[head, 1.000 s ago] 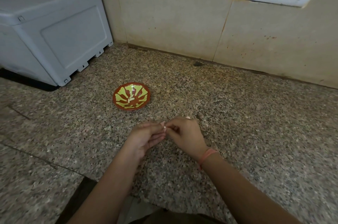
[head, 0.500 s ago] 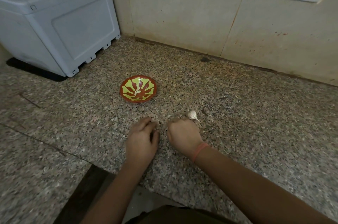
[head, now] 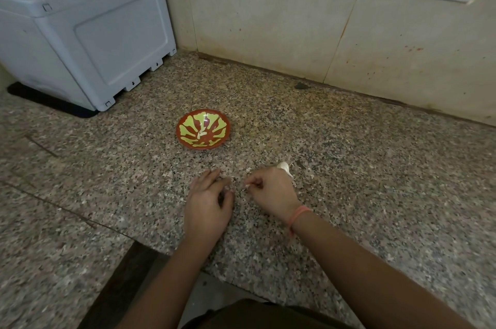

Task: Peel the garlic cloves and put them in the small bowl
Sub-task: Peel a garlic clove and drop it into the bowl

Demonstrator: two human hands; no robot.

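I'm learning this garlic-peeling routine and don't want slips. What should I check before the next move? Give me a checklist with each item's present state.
1. Way to the small red bowl with yellow leaf pattern: ok; it stands upright beyond both hands, with bare counter between.
2. Grip of the right hand: ok; it pinches a small white piece.
3. That piece fully peeled: cannot tell; too small.
4. Is the left hand free: ok; it rests on the speckled granite counter, with nothing seen in it.
5. More garlic nearby: ok; a white garlic piece lies just behind the right hand.
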